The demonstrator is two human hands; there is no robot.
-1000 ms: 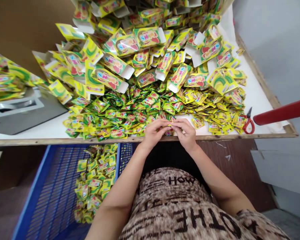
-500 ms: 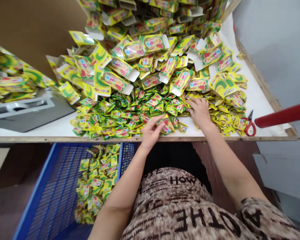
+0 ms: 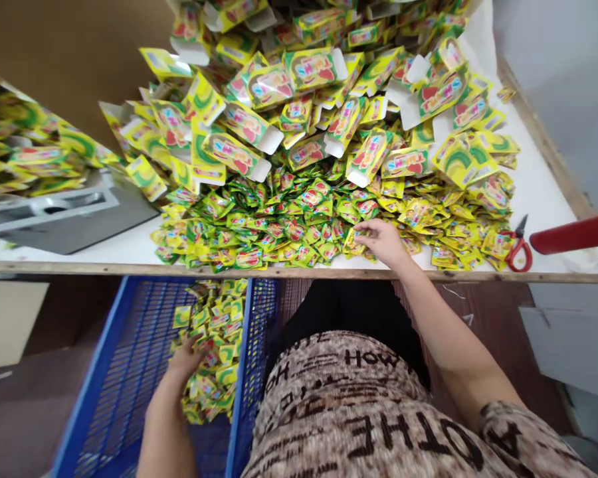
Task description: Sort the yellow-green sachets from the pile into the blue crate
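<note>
Many packets [image 3: 315, 196] strew a table [image 3: 534, 180] — grey wall [image 3: 578, 99] alongside

one top [image 3: 323, 405], beige and brown, mottled, with a soft, pile-like surface; printed throughout with black lettering [image 3: 379, 358] in mixed sizes, from fine lines of small script to large, rough-edged capitals, h, t and o among them; one sleeve [image 3: 528, 431] visible, short, loose, same fabric, marked with a large black a; one lower garment [image 3: 351, 302], plain black; two forearms [image 3: 458, 338], bare
</note>
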